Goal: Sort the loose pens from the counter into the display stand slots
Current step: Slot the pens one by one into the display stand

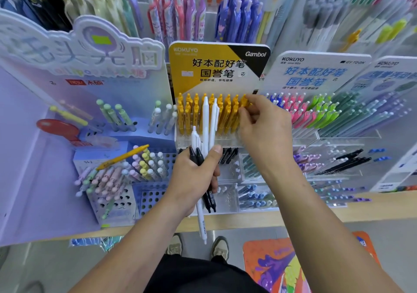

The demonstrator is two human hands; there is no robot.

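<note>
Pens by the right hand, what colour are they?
Yellow-orange; the pens show best in the head view.

place: stationery shop | evidence: branded pen display stands (pixel 218 66) crowding a wooden counter (pixel 316 211)

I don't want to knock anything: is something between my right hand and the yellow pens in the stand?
Nothing visible. The right hand pinches a yellow pen at the row's right end; the white pens in the left hand stand before its middle.

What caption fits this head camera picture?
Left hand holds white and black pens; right hand pinches a yellow pen.
</note>
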